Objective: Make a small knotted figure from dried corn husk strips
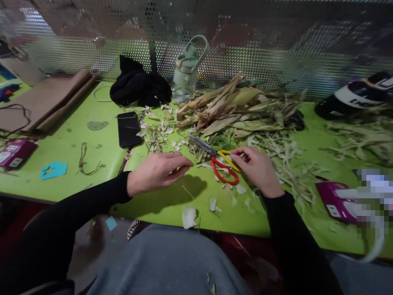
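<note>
Red-and-yellow-handled scissors (211,152) lie over pale scraps on the green table, blades toward the upper left. My right hand (258,169) has its curled fingers pinched at the yellow handle. Left of the scissors, my left hand (161,170) hovers over the table, casting a shadow. Its fingers are pressed together, and nothing shows between them. Behind the scissors is a pile of dried corn husks (233,106). Shredded husk bits (156,133) are scattered beyond my left hand, and more strips (291,164) lie beyond my right.
A black phone (129,130) lies left of the scraps. Black cloth (139,86) and a green bottle (186,73) stand before the perforated divider (264,65). Brown paper (46,102) is at left. A dark bottle (350,98) and purple box (334,200) are at right.
</note>
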Demonstrator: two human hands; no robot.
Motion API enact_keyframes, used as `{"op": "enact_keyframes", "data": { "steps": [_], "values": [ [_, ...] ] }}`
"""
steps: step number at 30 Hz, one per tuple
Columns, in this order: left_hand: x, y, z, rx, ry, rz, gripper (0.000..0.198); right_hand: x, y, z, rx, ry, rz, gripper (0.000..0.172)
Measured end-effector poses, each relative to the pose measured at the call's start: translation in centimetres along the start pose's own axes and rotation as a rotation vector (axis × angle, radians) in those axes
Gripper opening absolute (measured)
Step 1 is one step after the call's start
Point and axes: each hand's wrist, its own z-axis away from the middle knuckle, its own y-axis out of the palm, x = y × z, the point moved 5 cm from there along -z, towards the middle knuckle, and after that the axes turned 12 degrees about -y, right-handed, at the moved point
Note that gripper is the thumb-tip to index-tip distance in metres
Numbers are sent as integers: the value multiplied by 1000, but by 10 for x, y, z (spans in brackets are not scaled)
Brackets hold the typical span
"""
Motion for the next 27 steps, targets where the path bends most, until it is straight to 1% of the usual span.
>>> {"op": "enact_keyframes", "data": {
  "steps": [3, 4, 5, 7, 9, 10, 12, 15, 17, 19, 21, 23, 25, 27],
  "values": [
    [-10, 12, -10, 82, 38, -28, 25, -10, -15, 3, -123, 80, 83, 17],
    [-12, 17, -11, 113, 42, -38, 25, -10, -18, 4, -142, 95, 89, 16],
    [-14, 22, -12, 147, 44, -49, 25, -9, -18, 5, -122, 94, 72, 17],
    [-15, 33, -13, 221, 38, -86, 26, -2, -12, 5, 9, 40, 15, 20],
    [-14, 43, -14, 290, 22, -133, 26, 10, 0, 5, 167, -61, 11, 23],
    [-13, 47, -15, 315, 10, -152, 26, 16, 5, 5, 216, -103, 40, 26],
    [-10, 54, -17, 345, -20, -174, 26, 22, 13, 5, 247, -138, 123, 31],
    [-4, 65, -22, 347, -80, -194, 29, 25, 22, 4, 245, -117, 213, 30],
    [0, 72, -26, 319, -122, -220, 29, 26, 26, 3, 244, -102, 260, 26],
    [3, 78, -30, 291, -159, -248, 29, 25, 27, 3, 253, -53, 283, 25],
    [6, 82, -32, 292, -189, -265, 30, 21, 25, 4, 279, 38, 244, 25],
    [6, 84, -34, 311, -206, -269, 31, 16, 21, 4, 287, 113, 146, 27],
    [7, 83, -36, 326, -218, -267, 34, 10, 16, 5, 261, 145, 42, 29],
    [7, 82, -39, 317, -233, -263, 34, 5, 9, 5, 207, 167, -10, 32]
  ]
}}
